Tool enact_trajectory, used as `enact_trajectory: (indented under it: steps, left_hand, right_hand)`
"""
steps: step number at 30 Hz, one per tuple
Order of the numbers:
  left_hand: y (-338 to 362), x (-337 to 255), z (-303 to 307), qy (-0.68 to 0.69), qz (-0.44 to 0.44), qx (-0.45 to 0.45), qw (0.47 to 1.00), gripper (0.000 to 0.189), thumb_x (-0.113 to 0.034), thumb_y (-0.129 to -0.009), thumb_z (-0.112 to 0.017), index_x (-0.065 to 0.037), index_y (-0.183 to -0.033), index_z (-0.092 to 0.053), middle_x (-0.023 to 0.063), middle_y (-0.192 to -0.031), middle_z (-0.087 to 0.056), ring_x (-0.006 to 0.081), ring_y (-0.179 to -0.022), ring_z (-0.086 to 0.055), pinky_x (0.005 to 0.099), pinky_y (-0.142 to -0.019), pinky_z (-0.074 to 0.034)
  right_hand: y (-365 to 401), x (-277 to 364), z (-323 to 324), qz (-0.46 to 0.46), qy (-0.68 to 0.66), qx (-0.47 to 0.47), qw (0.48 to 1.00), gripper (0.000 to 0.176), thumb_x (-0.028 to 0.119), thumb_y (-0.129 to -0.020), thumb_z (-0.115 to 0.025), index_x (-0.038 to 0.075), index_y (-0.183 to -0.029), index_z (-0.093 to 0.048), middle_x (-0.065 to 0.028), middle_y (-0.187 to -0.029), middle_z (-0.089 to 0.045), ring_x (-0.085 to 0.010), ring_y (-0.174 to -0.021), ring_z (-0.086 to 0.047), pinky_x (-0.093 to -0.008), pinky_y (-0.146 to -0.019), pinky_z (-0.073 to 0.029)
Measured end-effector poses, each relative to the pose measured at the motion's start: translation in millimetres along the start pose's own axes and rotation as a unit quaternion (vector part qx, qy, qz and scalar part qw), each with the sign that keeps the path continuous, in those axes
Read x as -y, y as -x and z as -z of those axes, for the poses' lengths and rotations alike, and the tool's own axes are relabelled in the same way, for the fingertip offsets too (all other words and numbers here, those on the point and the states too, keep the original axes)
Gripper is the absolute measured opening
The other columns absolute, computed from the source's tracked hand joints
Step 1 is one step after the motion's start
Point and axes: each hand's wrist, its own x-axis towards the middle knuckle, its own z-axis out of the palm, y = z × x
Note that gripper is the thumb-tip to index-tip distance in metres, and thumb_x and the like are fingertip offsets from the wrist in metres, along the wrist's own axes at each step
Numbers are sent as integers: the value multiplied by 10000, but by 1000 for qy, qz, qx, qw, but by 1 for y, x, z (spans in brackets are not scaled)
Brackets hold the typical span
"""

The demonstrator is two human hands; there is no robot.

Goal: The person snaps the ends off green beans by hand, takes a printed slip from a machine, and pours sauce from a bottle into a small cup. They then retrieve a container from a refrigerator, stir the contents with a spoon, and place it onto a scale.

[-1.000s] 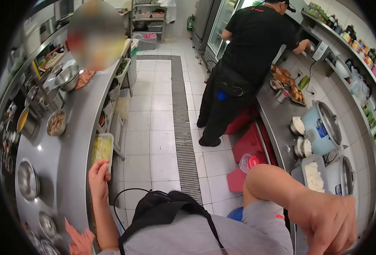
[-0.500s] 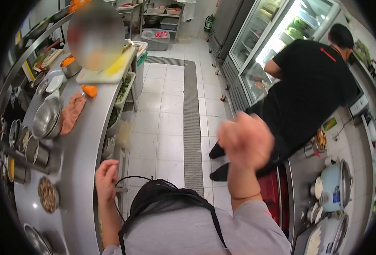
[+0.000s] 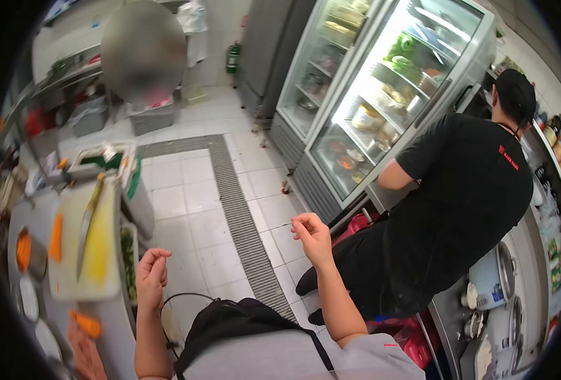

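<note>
My left hand [image 3: 152, 277] is loosely curled in front of me, just right of the steel counter, with nothing visible in it. Over the floor hangs my right hand [image 3: 312, 237], its fingers loosely bent and apart; I see nothing held. Neither hand touches anything. On the counter to the left, a white cutting board [image 3: 68, 285] with yellow stains carries a knife [image 3: 88, 228] and a carrot [image 3: 56, 237]. A second orange piece [image 3: 88, 324] lies near a pinkish-brown cloth [image 3: 84, 351]. A steel pot [image 3: 36, 256] holds orange food.
At right, a person in black [image 3: 458, 209] faces the counter beside a lit glass-door fridge [image 3: 388, 95]. A floor drain grate [image 3: 230, 190] runs along the tiled aisle. A bin [image 3: 142, 196] stands beyond the board. Rice cookers [image 3: 490, 278] sit at lower right.
My view has moved forward and turned right, so the cutting board is nearer and the fridge fills more of it. My right hand has dropped lower and to the left.
</note>
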Motion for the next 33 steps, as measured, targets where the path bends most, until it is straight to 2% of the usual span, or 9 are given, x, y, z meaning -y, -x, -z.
enact_trajectory:
  steps: [4, 9, 13, 17, 19, 23, 25, 27, 33]
  left_hand:
    - [-123, 9, -54, 11, 12, 97, 995, 105, -83, -845, -464, -50, -919, -532, -98, -561, -308, -10, -439, -214, 165, -387, -164]
    - [-240, 51, -120, 35, 51, 182, 981, 124, -61, -811, -498, -31, -922, -543, -62, -610, -400, 11, -463, -291, 171, -404, -218]
    - [-317, 51, -138, -24, 45, 252, 966, 120, -53, -800, -504, -21, -905, -552, -37, -624, -443, 16, -483, -332, 165, -428, -264]
    - [-418, 74, -121, 48, 65, 98, 992, 91, -58, -802, -503, -31, -881, -538, -54, -551, -379, 17, -445, -312, 166, -393, -235]
    - [-471, 82, -127, 56, 72, 99, 991, 66, -73, -812, -502, -42, -864, -528, -61, -528, -353, 15, -429, -295, 166, -376, -216]
    - [-586, 98, -131, 77, 96, 101, 987, 53, -91, -827, -496, -57, -858, -522, -58, -521, -350, 9, -419, -277, 158, -369, -201]
    - [-637, 91, -153, 44, 78, 145, 985, 53, -91, -827, -493, -56, -856, -520, -60, -510, -338, 11, -408, -263, 159, -364, -194]
    - [-683, 86, -181, 12, 75, 181, 981, 55, -89, -825, -491, -52, -845, -526, -62, -504, -336, 10, -404, -260, 162, -364, -193]
    - [-759, 90, -267, -51, 43, 320, 945, 69, -72, -812, -501, -26, -839, -545, -52, -531, -379, 13, -421, -289, 168, -378, -214]
  right_hand:
    - [-73, -77, 41, -57, 62, -146, 986, 161, 131, -798, -584, 15, -908, -565, -27, -828, -558, -88, -718, -534, -228, -626, -448]
    - [-207, -167, 92, 8, 270, -259, 927, 262, 124, -744, -619, 19, -975, -555, -71, -886, -567, -163, -766, -545, -285, -704, -435]
    - [-343, -187, 170, 22, 305, -423, 853, 468, 139, -692, -656, 6, -1102, -474, -154, -1076, -498, -257, -1028, -461, -328, -885, -351]
    - [-439, -213, 300, -54, 439, -673, 593, 725, 211, -667, -655, 3, -1254, -283, -194, -1258, -325, -350, -1161, -314, -414, -974, -244]
    - [-453, -194, 336, -159, 347, -763, 522, 777, 275, -671, -659, 17, -1280, -252, -188, -1302, -271, -349, -1194, -273, -429, -985, -226]
    - [-447, -157, 405, -111, 372, -743, 546, 820, 413, -701, -627, 9, -1295, -232, -202, -1314, -270, -341, -1181, -307, -417, -968, -263]
    - [-440, -137, 443, -10, 321, -683, 656, 812, 437, -702, -625, -9, -1279, -267, -212, -1278, -333, -330, -1153, -357, -392, -954, -281]
    - [-442, -129, 461, 88, 224, -719, 652, 773, 444, -716, -617, -5, -1265, -308, -188, -1256, -381, -314, -1148, -372, -362, -945, -289]
    - [-445, -97, 479, -65, 174, -749, 636, 886, 618, -694, -534, -32, -1260, -327, -135, -1303, -347, -260, -1178, -339, -365, -961, -251]
